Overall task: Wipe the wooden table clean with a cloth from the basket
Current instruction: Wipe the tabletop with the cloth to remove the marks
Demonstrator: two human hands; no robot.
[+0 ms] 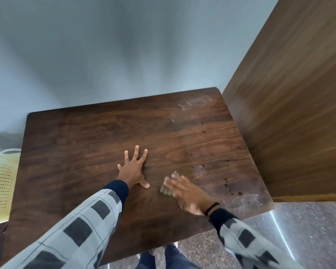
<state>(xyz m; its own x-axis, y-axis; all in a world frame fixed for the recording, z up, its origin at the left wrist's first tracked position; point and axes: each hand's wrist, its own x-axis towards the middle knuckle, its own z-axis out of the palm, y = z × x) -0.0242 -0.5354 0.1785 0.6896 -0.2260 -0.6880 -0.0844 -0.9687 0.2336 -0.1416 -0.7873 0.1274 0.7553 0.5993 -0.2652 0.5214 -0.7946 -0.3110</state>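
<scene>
Head view, looking down. Left hand lies flat on the wooden surface, palm down, fingers spread wide, thumb out toward the right hand; it holds nothing. Right hand is blurred; it lies palm down on the cloth, fingers extended over it and pressing it to the surface rather than pinching it. Whether the thumb grips the cloth edge cannot be told. The cloth is small and grey-brown, showing only past the fingertips and on the side facing the left hand; the rest is hidden under the palm. The two hands are near each other, not touching.

Beyond the right hand, dark spots and pale dusty smears mark the surface; more pale scuffs lie far ahead of it near the far corner. A black band sits on the right wrist. Both sleeves are grey check with dark cuffs.

Well out past the left hand, off the surface edge, a pale yellow perforated basket is partly in frame. A wooden panel stands upright beyond the right hand, against the surface edge
</scene>
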